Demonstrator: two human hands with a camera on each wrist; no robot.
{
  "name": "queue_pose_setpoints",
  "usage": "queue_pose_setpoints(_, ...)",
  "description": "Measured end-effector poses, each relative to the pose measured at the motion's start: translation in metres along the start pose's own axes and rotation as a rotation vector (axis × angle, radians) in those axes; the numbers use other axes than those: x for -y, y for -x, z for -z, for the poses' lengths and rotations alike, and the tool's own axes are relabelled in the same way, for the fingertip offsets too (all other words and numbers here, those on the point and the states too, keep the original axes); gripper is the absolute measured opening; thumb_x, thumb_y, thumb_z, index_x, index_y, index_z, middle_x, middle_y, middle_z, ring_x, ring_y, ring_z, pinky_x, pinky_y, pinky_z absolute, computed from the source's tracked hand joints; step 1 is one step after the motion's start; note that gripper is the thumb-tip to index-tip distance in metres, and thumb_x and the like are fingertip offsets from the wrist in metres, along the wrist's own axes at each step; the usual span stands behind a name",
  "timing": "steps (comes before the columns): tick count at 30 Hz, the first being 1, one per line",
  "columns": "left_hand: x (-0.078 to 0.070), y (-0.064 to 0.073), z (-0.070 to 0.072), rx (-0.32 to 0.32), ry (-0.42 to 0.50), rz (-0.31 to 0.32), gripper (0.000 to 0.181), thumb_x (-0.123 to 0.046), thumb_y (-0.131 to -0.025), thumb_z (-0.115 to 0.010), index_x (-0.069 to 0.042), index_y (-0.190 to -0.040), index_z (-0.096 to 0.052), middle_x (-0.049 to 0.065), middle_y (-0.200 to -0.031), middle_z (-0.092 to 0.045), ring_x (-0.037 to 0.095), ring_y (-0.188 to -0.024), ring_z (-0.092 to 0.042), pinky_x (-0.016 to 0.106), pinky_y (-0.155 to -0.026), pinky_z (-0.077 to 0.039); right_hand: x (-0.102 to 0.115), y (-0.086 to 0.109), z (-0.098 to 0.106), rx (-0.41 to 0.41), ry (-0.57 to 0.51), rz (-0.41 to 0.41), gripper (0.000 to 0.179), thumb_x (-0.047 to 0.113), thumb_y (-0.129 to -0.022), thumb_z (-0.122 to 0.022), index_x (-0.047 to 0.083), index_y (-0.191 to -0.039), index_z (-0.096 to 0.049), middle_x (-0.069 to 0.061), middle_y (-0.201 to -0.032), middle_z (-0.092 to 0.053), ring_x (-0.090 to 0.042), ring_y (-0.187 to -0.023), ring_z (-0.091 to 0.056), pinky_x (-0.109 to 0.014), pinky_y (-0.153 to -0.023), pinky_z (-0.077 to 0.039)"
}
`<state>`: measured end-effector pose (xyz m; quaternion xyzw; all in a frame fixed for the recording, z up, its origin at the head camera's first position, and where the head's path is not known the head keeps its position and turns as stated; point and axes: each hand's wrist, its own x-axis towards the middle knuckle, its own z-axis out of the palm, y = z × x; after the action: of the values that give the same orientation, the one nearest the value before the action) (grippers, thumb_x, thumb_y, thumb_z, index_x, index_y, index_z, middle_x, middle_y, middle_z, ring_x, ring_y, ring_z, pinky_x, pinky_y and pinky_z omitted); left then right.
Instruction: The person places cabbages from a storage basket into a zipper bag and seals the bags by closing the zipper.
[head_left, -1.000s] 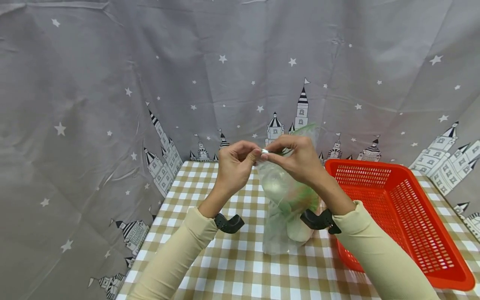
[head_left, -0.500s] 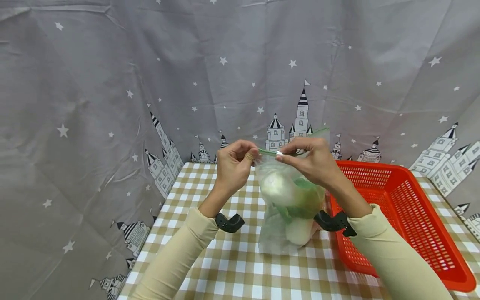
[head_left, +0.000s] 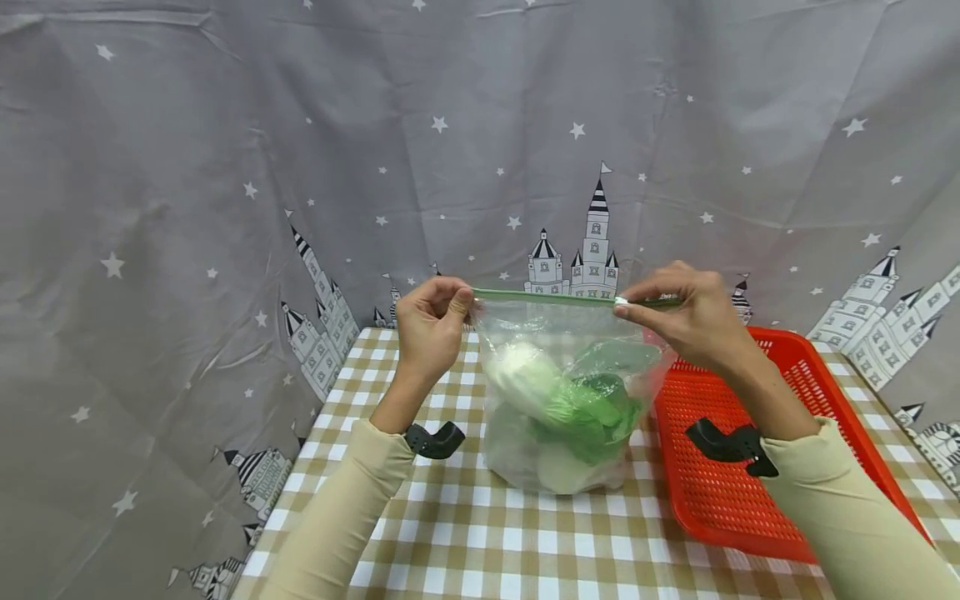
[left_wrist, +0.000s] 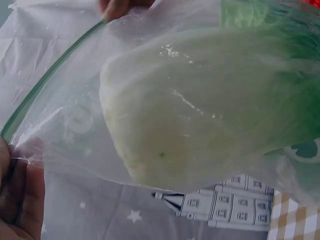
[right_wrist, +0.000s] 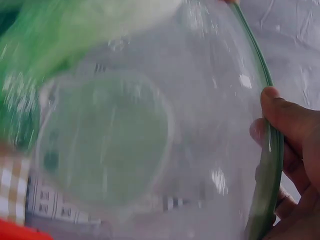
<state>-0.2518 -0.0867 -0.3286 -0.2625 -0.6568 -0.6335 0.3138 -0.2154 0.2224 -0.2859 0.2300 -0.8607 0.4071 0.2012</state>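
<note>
A clear zip bag (head_left: 498, 333) with a green zip edge hangs upright between my hands over the checked table. Inside lies a leafy vegetable with a pale thick stalk (head_left: 525, 375) and green leaves (head_left: 600, 417), like a bok choy or cabbage; a second pale lump shows below it. My left hand (head_left: 430, 333) pinches the bag's top left corner between thumb and fingers. Farther right, my right hand (head_left: 693, 321) pinches the zip edge at a small white slider (head_left: 621, 303). In the right wrist view, its thumb and fingers (right_wrist: 287, 117) press the green strip from both sides.
A red plastic basket (head_left: 731, 500) with slotted walls stands on the table to the right, partly behind my right forearm. A brown and white checked cloth (head_left: 450, 533) covers the table. Behind hangs a grey curtain (head_left: 360, 125) with stars and castles.
My right hand has slid rightward along the zip edge with the white slider, while my left hand, still on the corner, shifted slightly left. The bag's top is now stretched straight and spread wider.
</note>
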Motion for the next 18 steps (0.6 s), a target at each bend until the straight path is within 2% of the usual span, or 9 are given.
queue_pose_setpoints(4, 0.003, 0.0, 0.016, -0.033, -0.016, 0.0, 0.011, -0.001, -0.089, -0.066, 0.009, -0.088, -0.064, 0.018, -0.072, -0.067, 0.014, -0.057, -0.064, 0.027, -0.054, -0.053, -0.009, 0.009, 0.02, -0.042, 0.033, -0.011, 0.01, 0.008, -0.079, -0.082, 0.012, -0.087, -0.079, -0.001, -0.083, -0.067, -0.015, -0.082, -0.052, -0.021, -0.069, -0.041)
queue_pose_setpoints(7, -0.001, 0.001, 0.027, -0.064, -0.019, 0.011, 0.01, 0.001, -0.09, -0.065, 0.011, -0.088, -0.063, 0.018, -0.072, -0.067, 0.013, -0.056, -0.063, 0.026, -0.054, -0.053, -0.012, 0.017, 0.034, -0.068, 0.021, -0.019, 0.012, 0.002, -0.077, -0.082, 0.007, -0.087, -0.078, -0.001, -0.082, -0.067, -0.013, -0.083, -0.054, -0.022, -0.073, -0.038)
queue_pose_setpoints(10, -0.018, 0.004, 0.035, -0.071, -0.004, 0.001, 0.01, 0.002, -0.09, -0.065, 0.011, -0.088, -0.063, 0.014, -0.071, -0.068, 0.012, -0.057, -0.063, 0.025, -0.055, -0.053, -0.004, 0.029, 0.045, -0.091, 0.008, 0.023, 0.018, -0.005, -0.074, -0.082, 0.006, -0.088, -0.078, 0.001, -0.082, -0.068, -0.011, -0.081, -0.056, -0.022, -0.072, -0.037)
queue_pose_setpoints(15, -0.062, 0.008, 0.043, -0.05, 0.034, -0.096, 0.018, -0.002, -0.09, -0.067, 0.013, -0.084, -0.06, 0.009, -0.069, -0.067, 0.013, -0.056, -0.064, 0.025, -0.054, -0.053, 0.024, 0.047, 0.064, -0.12, 0.013, 0.203, 0.033, -0.02, -0.066, -0.079, 0.003, -0.089, -0.076, -0.001, -0.076, -0.065, -0.011, -0.075, -0.052, -0.021, -0.067, -0.035)
queue_pose_setpoints(16, -0.068, 0.006, 0.043, -0.048, 0.031, -0.105, 0.018, -0.002, -0.09, -0.067, 0.014, -0.084, -0.06, 0.009, -0.068, -0.066, 0.013, -0.055, -0.063, 0.025, -0.053, -0.053, 0.027, 0.047, 0.067, -0.126, 0.02, 0.215, 0.034, -0.021, -0.065, -0.078, 0.003, -0.089, -0.076, -0.002, -0.074, -0.064, -0.011, -0.075, -0.051, -0.021, -0.067, -0.035)
queue_pose_setpoints(18, -0.068, 0.002, 0.041, -0.052, 0.022, -0.063, 0.017, -0.001, -0.09, -0.067, 0.014, -0.085, -0.061, 0.01, -0.068, -0.066, 0.013, -0.054, -0.062, 0.025, -0.052, -0.053, 0.028, 0.042, 0.069, -0.121, 0.044, 0.179, 0.03, -0.018, -0.068, -0.079, 0.004, -0.088, -0.076, -0.002, -0.074, -0.063, -0.012, -0.075, -0.049, -0.021, -0.067, -0.034)
